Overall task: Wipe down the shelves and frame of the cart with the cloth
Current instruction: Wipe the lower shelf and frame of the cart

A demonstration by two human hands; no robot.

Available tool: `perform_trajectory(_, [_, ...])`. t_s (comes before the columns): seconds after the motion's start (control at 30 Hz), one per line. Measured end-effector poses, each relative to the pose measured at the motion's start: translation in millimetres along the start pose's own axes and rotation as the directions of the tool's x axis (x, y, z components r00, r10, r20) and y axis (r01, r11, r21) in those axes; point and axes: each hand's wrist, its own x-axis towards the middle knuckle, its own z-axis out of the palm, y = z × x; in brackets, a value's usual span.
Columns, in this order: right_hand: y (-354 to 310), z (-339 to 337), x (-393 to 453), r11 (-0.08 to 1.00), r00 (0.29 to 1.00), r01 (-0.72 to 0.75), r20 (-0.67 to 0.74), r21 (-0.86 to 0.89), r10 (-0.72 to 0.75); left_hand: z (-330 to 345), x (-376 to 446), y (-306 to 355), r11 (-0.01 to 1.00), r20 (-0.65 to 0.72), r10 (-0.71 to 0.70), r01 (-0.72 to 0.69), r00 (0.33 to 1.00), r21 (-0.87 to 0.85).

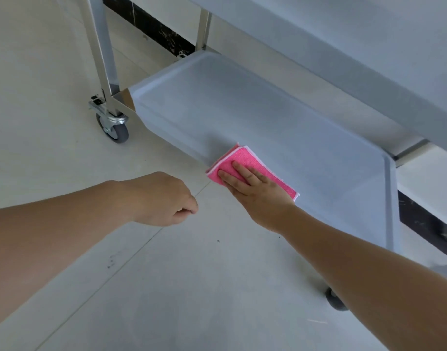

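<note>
Right hand (257, 191) flat, fingers spread; left hand (161, 198) loosely curled, both arms outstretched

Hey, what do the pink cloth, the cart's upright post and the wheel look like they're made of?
Pink cloth: likely microfibre, nubbly matte weave with white stitched edging. Upright post: probably stainless steel, brushed silvery sheen with reflections. Wheel: grey matte tyre, rubber or plastic, in a shiny plated metal bracket.
</note>
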Motion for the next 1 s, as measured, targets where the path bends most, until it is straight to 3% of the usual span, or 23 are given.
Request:
perform_trajectory(0.7, [8, 39, -175, 0.979, 0.989, -0.126, 0.054, -0.161, 0.136, 4, 69, 80, 0.949, 0.015, 0.295, -0.295, 0.955, 0.114])
perform_trajectory(0.87, [5, 46, -215, 0.963, 0.962, -0.155, 0.187, -0.22, 0.197, 2, 91, 100, 0.934, 0.024, 0.339, -0.339, 0.941, 0.114])
perform_trajectory(1.0, [4, 46, -243, 0.965, 0.95, -0.193, 0.212, -0.175, 0.229, 2, 101, 110, 0.923, 0.019, 0.373, -0.373, 0.927, 0.096])
